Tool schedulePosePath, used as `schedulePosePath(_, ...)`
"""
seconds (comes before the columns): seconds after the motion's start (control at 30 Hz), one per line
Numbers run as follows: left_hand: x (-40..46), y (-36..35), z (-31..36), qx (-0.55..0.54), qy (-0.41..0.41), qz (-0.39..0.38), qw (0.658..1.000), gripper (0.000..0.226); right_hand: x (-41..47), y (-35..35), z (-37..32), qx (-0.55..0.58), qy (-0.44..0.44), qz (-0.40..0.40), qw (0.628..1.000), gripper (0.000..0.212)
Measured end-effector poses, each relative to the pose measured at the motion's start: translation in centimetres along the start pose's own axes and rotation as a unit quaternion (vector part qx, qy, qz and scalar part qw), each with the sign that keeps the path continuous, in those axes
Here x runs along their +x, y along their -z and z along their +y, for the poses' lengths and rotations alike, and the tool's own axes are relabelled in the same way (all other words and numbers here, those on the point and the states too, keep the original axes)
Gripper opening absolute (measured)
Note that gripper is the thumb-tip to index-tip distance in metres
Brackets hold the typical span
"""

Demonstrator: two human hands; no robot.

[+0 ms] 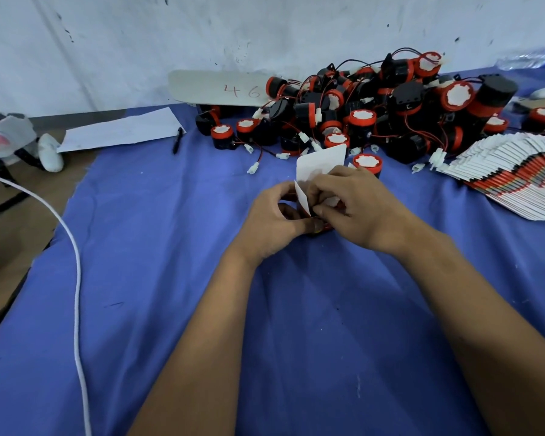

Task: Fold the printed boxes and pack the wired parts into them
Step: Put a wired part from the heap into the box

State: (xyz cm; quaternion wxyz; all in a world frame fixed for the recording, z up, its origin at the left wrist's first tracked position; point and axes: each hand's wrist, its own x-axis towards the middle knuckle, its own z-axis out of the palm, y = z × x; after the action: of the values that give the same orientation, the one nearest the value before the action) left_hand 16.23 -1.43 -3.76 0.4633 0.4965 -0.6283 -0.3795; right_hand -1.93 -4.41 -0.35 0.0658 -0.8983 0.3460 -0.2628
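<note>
Left hand (274, 215) and right hand (356, 206) both grip a box (320, 165) mid-surface, flaps up, near the parts (375, 105) at the far edge.

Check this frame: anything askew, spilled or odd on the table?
Mostly orderly. The wired parts lie in a tangled heap by the wall, and the flat boxes have slumped into a fan at the right. Both hands, left hand and right hand, grip the box.

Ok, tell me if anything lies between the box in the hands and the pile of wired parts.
Nothing visible does. The box sits in both hands, and only bare blue cloth and one stray part separate it from the pile.
</note>
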Motion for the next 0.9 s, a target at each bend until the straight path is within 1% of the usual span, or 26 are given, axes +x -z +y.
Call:
schedulePosePath(0.2, 0.1, 0.3, -0.3, -0.003, -0.009, 0.008, 1.0, 0.045, -0.3, -0.3, -0.4, 0.007, 0.009, 0.033, 0.999, 0.017)
schedulePosePath(0.37, 0.2, 0.7, -0.3, 0.002, -0.011, 0.008, 1.0, 0.045, -0.2, -0.7, -0.3, -0.05, 0.022, 0.007, 0.998, 0.016)
schedulePosePath(0.43, 0.2, 0.7, -0.3, 0.001, -0.011, 0.006, 1.0, 0.046, -0.3, -0.8, -0.2, -0.053, 0.02, 0.002, 0.998, 0.017)
schedulePosePath(0.5, 0.2, 0.7, -0.4, 0.0, -0.006, 0.006, 1.0, 0.047, -0.5, -1.0, -0.3, -0.042, 0.02, 0.013, 0.999, 0.016)
schedulePosePath(0.53, 0.2, 0.8, -0.4, -0.001, -0.003, 0.006, 1.0, 0.047, -0.5, -1.0, -0.4, -0.03, 0.02, 0.033, 0.999, 0.014)
schedulePosePath(0.57, 0.2, 0.8, -0.4, -0.003, -0.004, 0.006, 1.0, 0.048, -0.5, -1.0, -0.4, -0.012, 0.016, 0.077, 0.997, 0.011)
schedulePosePath(0.6, 0.2, 1.0, -0.4, -0.003, -0.007, 0.007, 1.0, 0.05, -0.5, -0.8, -0.5, 0.004, 0.007, 0.143, 0.99, 0.008)
schedulePosePath(0.67, 0.3, 1.3, -0.5, 0.004, -0.021, 0.017, 1.0, 0.053, -0.5, -0.4, -0.5, 0.008, -0.038, 0.29, 0.956, 0.008)
schedulePosePath(0.7, 0.3, 1.5, -0.5, 0.008, -0.029, 0.025, 0.999, 0.054, -0.6, -0.3, -0.4, 0.01, -0.072, 0.337, 0.939, 0.01)
schedulePosePath(0.73, 0.3, 1.7, -0.6, 0.008, -0.034, 0.033, 0.999, 0.055, -0.6, -0.3, -0.3, 0.026, -0.11, 0.361, 0.926, 0.011)
schedulePosePath(0.77, 0.3, 1.8, -0.6, 0.005, -0.036, 0.04, 0.999, 0.056, -0.6, -0.3, -0.2, 0.062, -0.147, 0.365, 0.917, 0.013)
schedulePosePath(0.8, 0.3, 1.9, -0.7, 0.004, -0.037, 0.044, 0.998, 0.057, -0.6, -0.5, 0.0, 0.121, -0.181, 0.351, 0.91, 0.015)
schedulePosePath(0.87, 0.3, 1.8, -0.7, 0.002, -0.036, 0.048, 0.998, 0.059, -0.3, -0.9, 0.0, 0.264, -0.237, 0.289, 0.889, 0.018)
schedulePosePath(0.9, 0.4, 1.8, -0.7, -0.002, -0.035, 0.048, 0.998, 0.059, -0.2, -1.2, 0.1, 0.312, -0.259, 0.25, 0.879, 0.022)
